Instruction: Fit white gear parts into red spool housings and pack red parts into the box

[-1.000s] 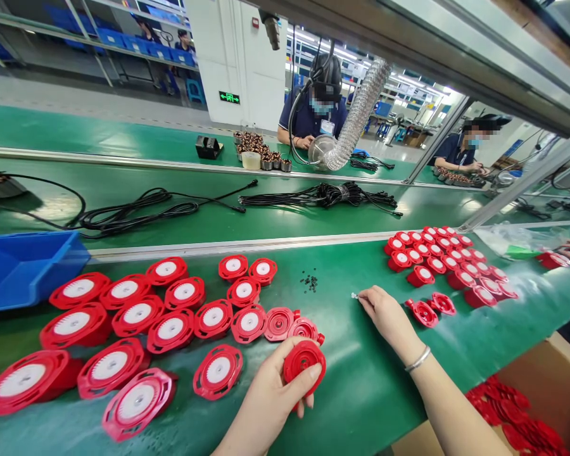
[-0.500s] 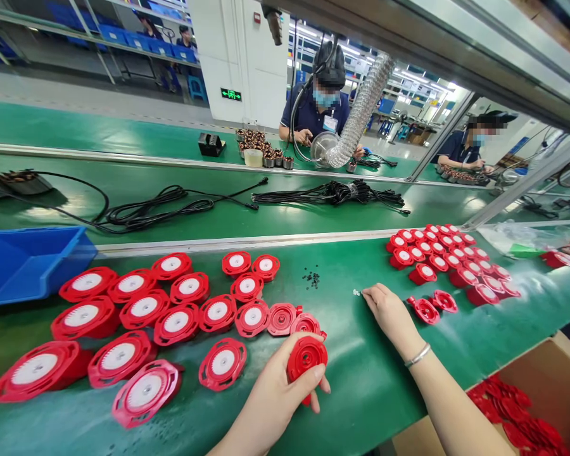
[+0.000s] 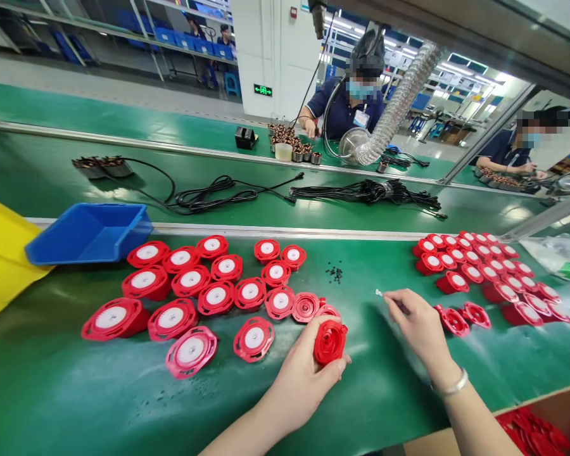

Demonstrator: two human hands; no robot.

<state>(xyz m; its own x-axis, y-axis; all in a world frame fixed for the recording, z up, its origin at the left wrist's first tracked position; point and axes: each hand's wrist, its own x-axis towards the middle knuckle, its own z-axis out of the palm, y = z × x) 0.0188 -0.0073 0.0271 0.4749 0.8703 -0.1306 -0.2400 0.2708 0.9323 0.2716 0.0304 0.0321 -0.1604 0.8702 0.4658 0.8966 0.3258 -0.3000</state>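
Observation:
My left hand (image 3: 301,373) is wrapped round a round red plastic housing (image 3: 330,342), its hollow inner side facing up. Just behind it lie a flat red housing (image 3: 306,306) and another red part, partly covered by the hand. My right hand (image 3: 420,329), wearing a silver bangle, is closed in a pinch just right of a few tiny white pieces (image 3: 379,292) on the green table; whatever its fingertips hold is too small to make out. Small black pieces (image 3: 335,273) are scattered farther back. Beside my right wrist are two open red housings (image 3: 453,321).
Red housings with white discs (image 3: 190,278) spread across the left, and more (image 3: 484,266) cluster at right. A blue bin (image 3: 90,237), yellow sheet (image 3: 4,253) and black cables (image 3: 370,191) lie around. Red parts fill a carton (image 3: 532,430) below. A co-worker (image 3: 346,104) sits opposite.
The view has swung left. The housing in my left hand has been turned, now showing its hollow inside. My right hand has drawn slightly back from the white pieces, fingers still pinched.

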